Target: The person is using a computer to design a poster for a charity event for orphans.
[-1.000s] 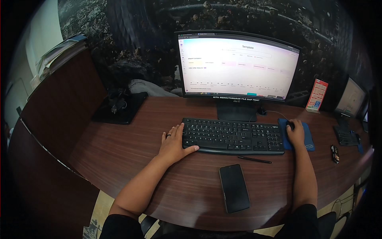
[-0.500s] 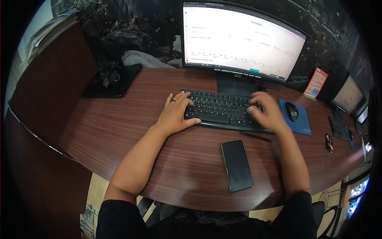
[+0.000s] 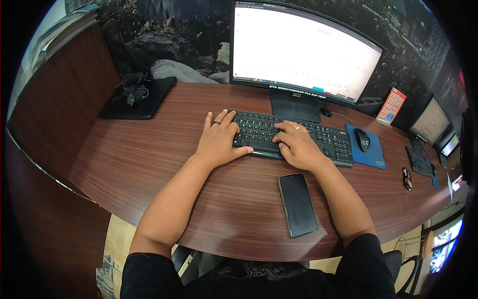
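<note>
My left hand (image 3: 219, 139) rests open on the left end of the black keyboard (image 3: 326, 144), fingertips on the keys and thumb along the front edge. My right hand (image 3: 296, 147) is over the middle keys, fingers bent and apart, holding nothing. A lit monitor (image 3: 303, 47) stands behind the keyboard. The black mouse (image 3: 362, 140) sits unheld on a blue mouse pad (image 3: 373, 154), right of the keyboard. Below the keyboard, near my right forearm, lies a dark smartphone (image 3: 297, 204).
The wooden desk (image 3: 124, 169) has a partition (image 3: 55, 114) at left with papers (image 3: 64, 30) on top. A black flat item (image 3: 154, 99) with coiled cables stands back left. At right are a card stand (image 3: 391, 105), a small dark object (image 3: 407, 178), another monitor (image 3: 429, 119) and keyboard (image 3: 418, 162).
My right hand has left the mouse and moved left onto the middle keys. My left fingers shifted slightly on the keys. The view has tilted down, and the pen seen earlier is hidden.
</note>
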Tool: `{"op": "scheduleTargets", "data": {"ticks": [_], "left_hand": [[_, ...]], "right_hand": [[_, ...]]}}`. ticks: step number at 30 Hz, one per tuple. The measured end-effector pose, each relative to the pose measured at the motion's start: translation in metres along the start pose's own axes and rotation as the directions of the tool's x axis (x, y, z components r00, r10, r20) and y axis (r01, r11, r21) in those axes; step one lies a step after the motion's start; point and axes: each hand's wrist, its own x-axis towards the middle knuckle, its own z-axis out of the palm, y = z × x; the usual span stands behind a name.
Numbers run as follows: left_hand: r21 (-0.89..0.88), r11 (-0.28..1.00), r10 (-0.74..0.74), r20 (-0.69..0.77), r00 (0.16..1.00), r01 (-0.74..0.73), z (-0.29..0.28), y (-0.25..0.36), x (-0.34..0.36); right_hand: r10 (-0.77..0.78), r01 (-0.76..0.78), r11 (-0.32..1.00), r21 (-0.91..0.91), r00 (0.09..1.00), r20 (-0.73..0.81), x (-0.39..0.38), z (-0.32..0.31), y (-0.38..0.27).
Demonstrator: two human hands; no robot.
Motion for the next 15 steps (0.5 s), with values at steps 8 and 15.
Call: {"op": "scheduleTargets", "data": {"ticks": [8, 15], "left_hand": [[-0.019, 0.999, 0.026, -0.104, 0.994, -0.028, 0.003, -0.003, -0.001], [-0.042, 0.999, -0.001, -0.063, 0.998, -0.002, 0.001, -0.001, 0.001]], "right_hand": [[-0.005, 0.007, 0.996, 0.091, 1.000, -0.018, 0.032, 0.005, -0.014], [0.107, -0.099, 0.988, 0.117, 0.993, -0.056, 0.012, -0.002, 0.002]]}}
